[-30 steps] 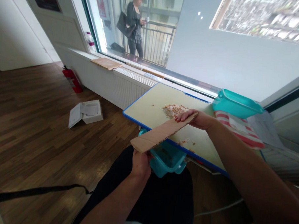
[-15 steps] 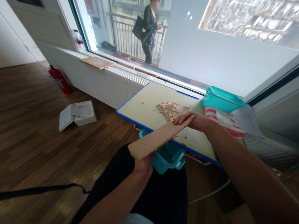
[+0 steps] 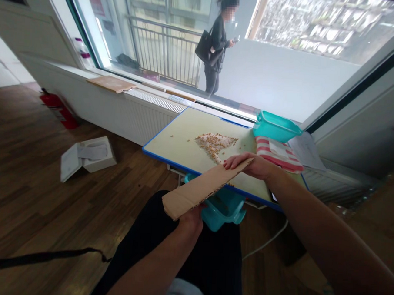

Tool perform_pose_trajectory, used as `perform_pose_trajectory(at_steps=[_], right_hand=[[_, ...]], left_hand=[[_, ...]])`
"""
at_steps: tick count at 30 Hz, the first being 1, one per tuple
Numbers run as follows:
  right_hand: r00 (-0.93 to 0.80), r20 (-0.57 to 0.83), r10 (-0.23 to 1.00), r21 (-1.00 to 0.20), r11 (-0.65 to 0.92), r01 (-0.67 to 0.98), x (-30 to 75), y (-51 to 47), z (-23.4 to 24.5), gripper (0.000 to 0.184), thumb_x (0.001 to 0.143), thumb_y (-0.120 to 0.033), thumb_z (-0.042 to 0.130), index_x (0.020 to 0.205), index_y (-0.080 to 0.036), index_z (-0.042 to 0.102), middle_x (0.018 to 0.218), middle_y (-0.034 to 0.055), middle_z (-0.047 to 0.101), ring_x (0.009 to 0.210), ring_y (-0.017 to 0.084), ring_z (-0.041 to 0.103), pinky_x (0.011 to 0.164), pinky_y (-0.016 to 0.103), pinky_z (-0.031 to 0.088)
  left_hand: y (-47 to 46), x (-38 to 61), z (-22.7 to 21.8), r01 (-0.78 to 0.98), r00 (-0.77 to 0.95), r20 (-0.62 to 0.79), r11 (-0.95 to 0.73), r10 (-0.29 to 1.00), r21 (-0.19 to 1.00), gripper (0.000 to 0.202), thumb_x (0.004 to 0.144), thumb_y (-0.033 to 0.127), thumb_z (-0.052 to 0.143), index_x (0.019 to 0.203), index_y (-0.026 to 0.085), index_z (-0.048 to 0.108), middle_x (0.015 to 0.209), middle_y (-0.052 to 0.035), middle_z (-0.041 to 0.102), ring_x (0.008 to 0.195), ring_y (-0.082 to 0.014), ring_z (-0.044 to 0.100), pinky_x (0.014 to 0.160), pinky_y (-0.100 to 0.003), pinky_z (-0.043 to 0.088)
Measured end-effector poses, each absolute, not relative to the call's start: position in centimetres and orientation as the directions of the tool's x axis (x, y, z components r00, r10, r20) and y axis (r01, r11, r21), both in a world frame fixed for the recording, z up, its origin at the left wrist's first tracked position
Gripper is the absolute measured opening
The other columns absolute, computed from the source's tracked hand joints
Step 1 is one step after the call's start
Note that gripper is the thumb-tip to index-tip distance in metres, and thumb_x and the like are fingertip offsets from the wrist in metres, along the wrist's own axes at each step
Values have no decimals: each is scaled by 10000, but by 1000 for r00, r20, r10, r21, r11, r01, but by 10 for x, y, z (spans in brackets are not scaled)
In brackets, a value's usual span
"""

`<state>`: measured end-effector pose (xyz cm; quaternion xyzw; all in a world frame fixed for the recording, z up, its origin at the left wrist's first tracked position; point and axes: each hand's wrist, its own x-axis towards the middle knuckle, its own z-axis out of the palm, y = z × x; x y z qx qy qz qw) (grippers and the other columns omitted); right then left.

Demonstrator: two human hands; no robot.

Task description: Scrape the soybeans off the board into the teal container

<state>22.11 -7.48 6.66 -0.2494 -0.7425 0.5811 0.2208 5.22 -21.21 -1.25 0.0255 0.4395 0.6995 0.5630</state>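
My right hand (image 3: 240, 163) is closed on the upper end of a long brown cardboard strip (image 3: 195, 187), its fingers over the top edge. The strip slants down across the table's front edge. My left hand (image 3: 191, 217) is under the strip's lower end, beside a teal plastic basket (image 3: 222, 213); its fingers are mostly hidden. That basket is above my lap, partly beneath the table edge and partly covered by the cardboard. Beyond the strip, a pile of small white grains and orange-brown kernels (image 3: 215, 144) lies on the cream table (image 3: 166, 146).
A second teal basket (image 3: 278, 126) and a red-and-white striped cloth (image 3: 278, 154) are at the table's right. An opened white box (image 3: 97, 154) and a red fire extinguisher (image 3: 60, 109) are on the floor. Outside the window, a person (image 3: 216, 52) carries a black bag.
The kernels and grains between the cardboard and the table's front edge have mostly gone from sight. My view has shifted slightly right. The person outside has walked right.
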Motion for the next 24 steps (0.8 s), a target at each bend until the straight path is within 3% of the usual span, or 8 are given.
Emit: perform_pose_trajectory(at_steps=[3,7,10,12,15,19,24], right_hand=[[-724,52,687,-988,142,63,222,-79,66,190,604,-346,754,748,-229,709,902,44,691,942,203,601,898,383,432],[-573,98,814,-991,129,15,229,-87,70,169,576,-326,764,719,-263,702,890,20,690,950,215,603,884,378,456],[-314,95,945,-986,132,99,244,-107,78,198,575,-309,755,763,-278,704,915,10,688,930,226,612,863,375,475],[-90,179,980,-958,194,213,257,-132,84,242,581,-311,750,817,-290,701,912,8,690,927,249,615,867,407,476],[186,314,931,-861,197,468,269,-179,89,319,616,-341,727,927,-293,677,968,24,683,950,288,612,854,470,482],[414,366,834,-743,-7,669,264,-221,81,341,699,-428,633,1007,-280,641,987,45,679,955,298,612,833,461,484],[481,389,786,-602,-178,779,243,-210,59,386,770,-507,486,965,-212,641,952,139,672,955,328,601,767,434,477]], left_hand=[[-210,48,-11,-781,-322,-458,41,829,623,260,600,259,696,812,160,583,698,-12,605,556,-126,537,453,-216,377],[-207,43,-15,-779,-302,-491,85,817,621,201,614,234,683,711,162,522,534,42,511,429,-83,457,404,-194,339],[-205,40,-18,-769,-290,-505,115,813,628,225,621,240,685,677,168,479,488,63,459,393,-70,419,388,-188,337],[-203,39,-18,-775,-281,-517,126,809,619,228,627,242,682,695,169,478,496,64,463,398,-69,424,387,-185,342],[-202,39,-19,-786,-261,-513,129,818,605,241,627,250,691,715,169,482,514,62,470,414,-66,431,395,-181,351],[-201,39,-24,-788,-243,-494,127,835,602,248,623,253,705,749,170,507,565,56,489,444,-62,443,405,-172,355],[-201,42,-32,-791,-230,-494,135,838,597,239,628,258,708,747,175,517,584,58,478,472,-65,449,421,-175,363]])
